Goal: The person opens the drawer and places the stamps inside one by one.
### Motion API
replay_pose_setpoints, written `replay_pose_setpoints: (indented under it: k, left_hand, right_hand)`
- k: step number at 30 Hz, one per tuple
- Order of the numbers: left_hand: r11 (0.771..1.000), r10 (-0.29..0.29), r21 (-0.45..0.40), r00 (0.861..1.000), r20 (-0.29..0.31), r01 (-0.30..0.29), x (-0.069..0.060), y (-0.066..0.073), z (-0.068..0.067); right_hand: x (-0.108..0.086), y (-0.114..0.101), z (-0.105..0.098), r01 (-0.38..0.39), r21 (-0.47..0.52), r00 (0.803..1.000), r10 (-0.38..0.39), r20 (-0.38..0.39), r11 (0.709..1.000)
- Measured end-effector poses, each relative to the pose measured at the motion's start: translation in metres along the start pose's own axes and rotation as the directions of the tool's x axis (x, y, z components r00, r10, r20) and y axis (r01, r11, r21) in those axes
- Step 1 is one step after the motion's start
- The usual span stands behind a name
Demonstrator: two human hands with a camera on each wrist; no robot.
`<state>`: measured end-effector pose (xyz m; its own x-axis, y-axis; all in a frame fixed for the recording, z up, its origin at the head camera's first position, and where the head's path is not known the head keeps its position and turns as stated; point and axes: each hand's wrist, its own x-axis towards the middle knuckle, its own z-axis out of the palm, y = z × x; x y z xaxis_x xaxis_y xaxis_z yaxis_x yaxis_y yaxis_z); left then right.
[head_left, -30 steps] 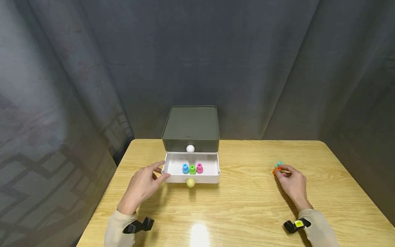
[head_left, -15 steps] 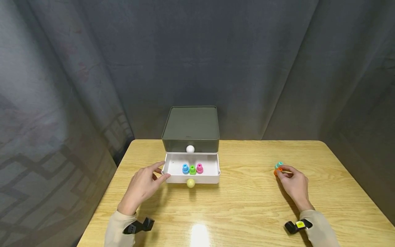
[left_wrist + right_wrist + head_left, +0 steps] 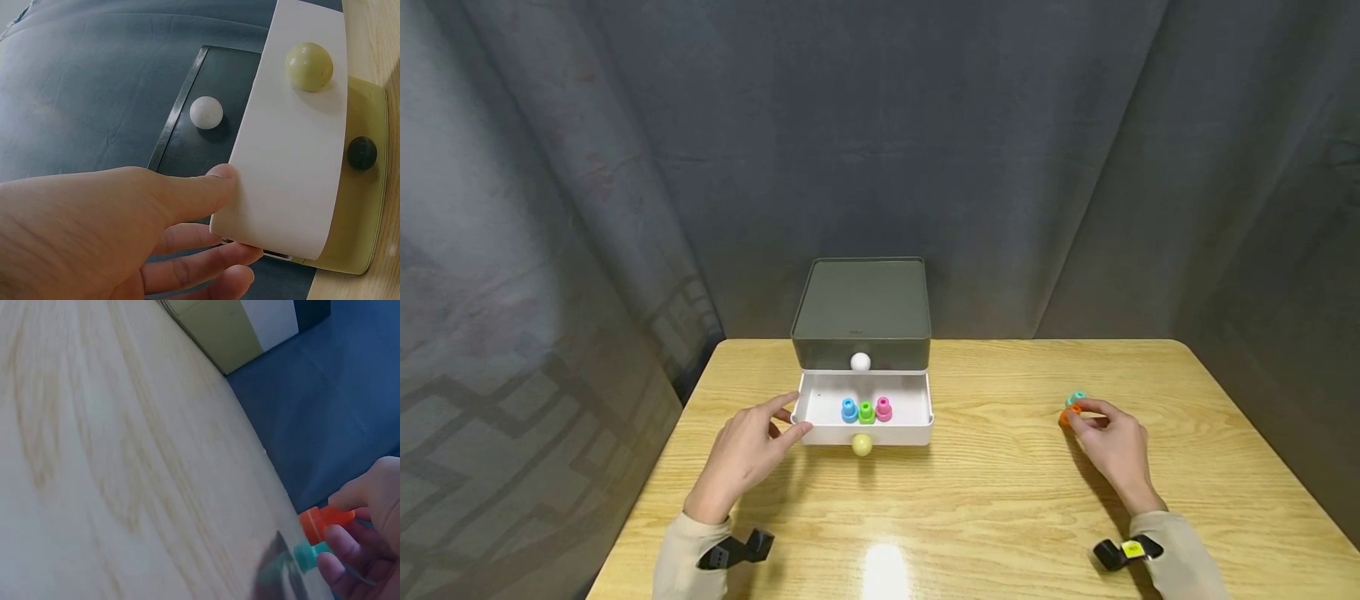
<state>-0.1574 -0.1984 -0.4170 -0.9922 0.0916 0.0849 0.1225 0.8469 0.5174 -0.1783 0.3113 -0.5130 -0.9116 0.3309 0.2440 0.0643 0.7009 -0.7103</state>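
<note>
A drawer box [image 3: 861, 300] stands at the table's back, its white middle drawer [image 3: 910, 435] pulled out. Inside the drawer a blue peg [image 3: 849, 411], a green peg [image 3: 867, 412] and a pink peg [image 3: 883, 409] stand in a row. My left hand [image 3: 748, 450] holds the drawer's left front corner, thumb at the front panel and fingers along the side. Far to the right, my right hand [image 3: 1112, 450] pinches an orange peg [image 3: 317, 524] between thumb and fingers. Close beside it is a teal peg [image 3: 306, 556], partly behind the fingers in the right wrist view.
A white knob [image 3: 206, 112] marks the grey top drawer and a yellow knob [image 3: 309, 67] the white one. Below is a yellow-green drawer [image 3: 365, 212] with a black knob [image 3: 362, 153]. Grey curtains [image 3: 970, 167] hang behind and beside the wooden table [image 3: 985, 500].
The orange peg in my right hand shifts slightly right, then back left, close to the teal peg. My left hand and the drawer stay put; the head view drifts slightly.
</note>
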Motion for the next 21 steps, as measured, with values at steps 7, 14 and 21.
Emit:
replay_pose_setpoints:
  k: [7,14,21]
  left_hand:
    - [1.000,0.004,-0.002,1.000,-0.002,-0.004,0.000,0.000,0.000]
    - [1.000,0.004,0.007,1.000,-0.006,-0.004,0.000,0.000,0.000]
    - [1.000,0.001,0.007,1.000,-0.004,-0.001,0.000,0.000,0.000]
  right_hand:
    - [-0.004,-0.012,-0.003,0.042,0.032,0.999,-0.043,0.026,0.999]
    - [-0.006,-0.026,-0.004,0.045,0.061,0.998,-0.048,0.041,0.997]
    - [-0.011,-0.044,-0.006,0.076,0.111,0.995,-0.083,0.052,0.991]
